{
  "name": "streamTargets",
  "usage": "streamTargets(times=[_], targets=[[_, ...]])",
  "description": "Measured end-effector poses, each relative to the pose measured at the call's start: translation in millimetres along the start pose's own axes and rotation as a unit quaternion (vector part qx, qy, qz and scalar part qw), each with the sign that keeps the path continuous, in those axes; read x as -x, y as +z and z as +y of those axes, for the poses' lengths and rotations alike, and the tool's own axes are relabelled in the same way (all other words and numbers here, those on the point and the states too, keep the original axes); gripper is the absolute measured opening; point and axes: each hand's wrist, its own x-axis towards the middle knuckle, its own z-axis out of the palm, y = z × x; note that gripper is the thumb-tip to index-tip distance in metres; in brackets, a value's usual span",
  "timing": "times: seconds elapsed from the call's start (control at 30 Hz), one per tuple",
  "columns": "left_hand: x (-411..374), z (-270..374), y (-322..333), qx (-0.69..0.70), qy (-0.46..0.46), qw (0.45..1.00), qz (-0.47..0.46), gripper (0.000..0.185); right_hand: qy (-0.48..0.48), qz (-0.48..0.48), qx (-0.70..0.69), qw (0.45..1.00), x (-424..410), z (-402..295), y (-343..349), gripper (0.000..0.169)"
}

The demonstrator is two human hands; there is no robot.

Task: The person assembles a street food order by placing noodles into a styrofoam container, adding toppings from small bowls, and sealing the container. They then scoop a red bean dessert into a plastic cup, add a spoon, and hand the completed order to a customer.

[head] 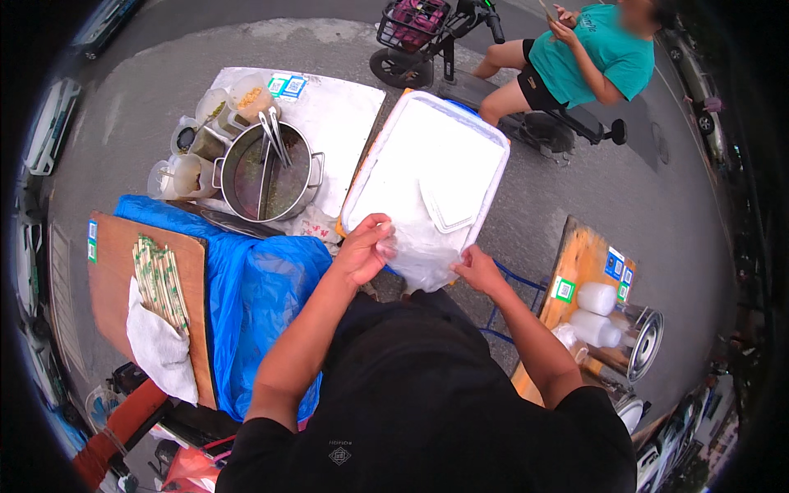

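Note:
Both hands hold a clear plastic bag [422, 262] over the near end of a white rectangular tub [349, 209]. My left hand [367, 246] pinches the bag at its left side, and my right hand [476, 266] grips its right edge between thumb and fingers. Whether anything is inside the bag cannot be told. White material fills the tub, and a folded white cloth or sheet [453, 200] with a stitched-looking edge lies on it. Left of the tub, a divided steel pot [229, 175] holds dark broth, with metal tongs [275, 137] resting in it.
Plastic jugs [251, 98] of condiments stand beyond the pot on a white board [345, 117]. At left are wrapped chopsticks [161, 280], a white towel [157, 345] and blue plastic sheeting [271, 296]. White containers [595, 326] stand on a wooden board at right. A person [592, 61] sits on a scooter ahead.

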Motion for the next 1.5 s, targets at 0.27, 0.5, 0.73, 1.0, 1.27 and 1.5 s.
streamTargets(times=[0.27, 0.5, 0.73, 1.0, 1.27, 1.5], targets=[[6, 4, 42, -0.413, -0.039, 0.899, -0.138, 0.026, -0.197, 0.026, -0.168, 0.965, 5, -101, 18, 0.042], [7, 43, 3, -0.817, 0.170, 0.551, -0.025, 0.031, 0.009, -0.175, -0.451, 0.875, 5, -88, 9, 0.008], [-18, 48, -62, -0.660, 0.112, 0.715, 0.203, 0.022, -0.013, -0.190, -0.709, 0.679, -2, -92, -23, 0.014], [-30, 5, -58, 0.042, -0.057, 0.993, 0.093, 0.024, 0.127, -0.139, -0.771, 0.608, -35, -18, -33, 0.016], [-69, -6, -54, -0.139, -0.037, 0.974, 0.177, 0.024, 0.038, 0.107, -0.145, 0.983, -129, 26, -29, 0.040], [-102, -4, -56, -0.127, -0.013, 0.973, 0.192, 0.021, 0.106, -0.001, -0.300, 0.948, -163, 26, -24, 0.048]])
